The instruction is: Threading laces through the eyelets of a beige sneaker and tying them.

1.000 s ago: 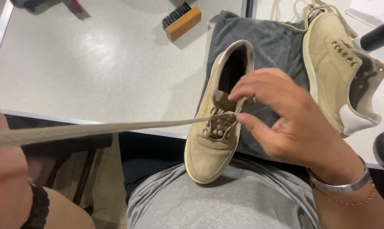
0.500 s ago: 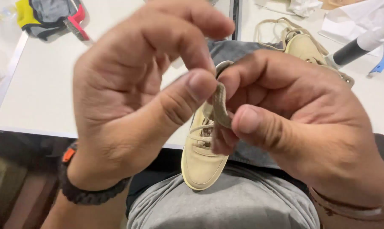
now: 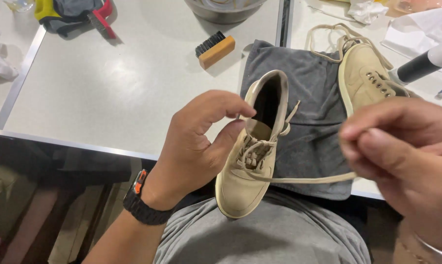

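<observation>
Centrally, a tan suede low-top shoe [image 3: 247,161] lies with its toe over the near edge of the tabletop [image 3: 108,98], resting against the person's grey-clad lap, its heel pointing away onto a dark grey towel [image 3: 311,112]. The upper looks soft and napped, the sole pale and rubbery, the collar opening dark inside. A flat beige lace [image 3: 304,179] is threaded through the lower eyelets in loose crossings and runs out taut to the right.

The left hand [image 3: 196,146], wearing a black wristwatch, is cupped just beside the shoe's inner side, thumb and forefinger curved toward the collar with a gap between them; whether they touch the shoe is not clear. The right hand [image 3: 406,151], blurred and close to the camera, has its fingers pinched together on the far end of the lace.

Further back on the towel's right edge sits a second matching shoe [image 3: 365,80], unlaced, with a loose lace looped behind it. A wooden brush with black bristles [image 3: 215,49] lies on the white tabletop near the towel's far left corner. A metal bowl [image 3: 226,9] stands at the far edge.
</observation>
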